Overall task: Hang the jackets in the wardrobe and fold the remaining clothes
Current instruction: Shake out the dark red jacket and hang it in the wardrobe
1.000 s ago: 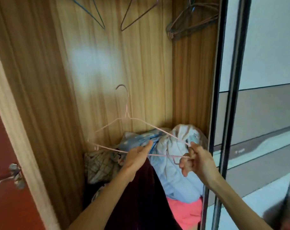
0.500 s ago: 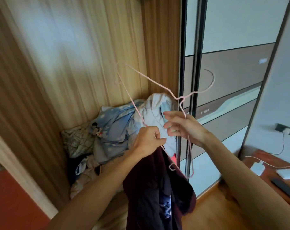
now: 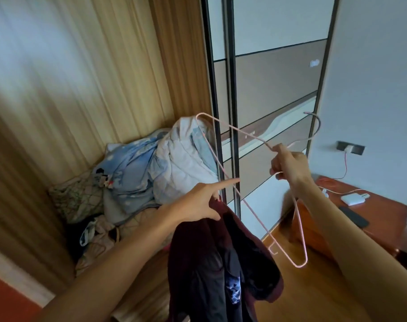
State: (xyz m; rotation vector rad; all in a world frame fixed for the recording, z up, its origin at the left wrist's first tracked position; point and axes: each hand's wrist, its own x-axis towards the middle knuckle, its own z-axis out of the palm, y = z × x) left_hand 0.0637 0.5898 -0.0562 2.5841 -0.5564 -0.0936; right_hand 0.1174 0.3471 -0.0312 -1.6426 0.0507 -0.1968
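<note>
No readable text, label, brand, number or sign anywhere in view. Small pale mark (image 3: 314, 63) high on the brown band of the wardrobe door (image 3: 277, 89): too blurred to read. Light print (image 3: 233, 289) on the dark jacket (image 3: 221, 263): pattern only, no letters discernible.

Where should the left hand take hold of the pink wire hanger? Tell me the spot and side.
Grip the pink wire hanger on its long bare bar just past the left hand, from below left. The right hand already pinches the neck, and that bar slants free beside the maroon jacket.
</note>
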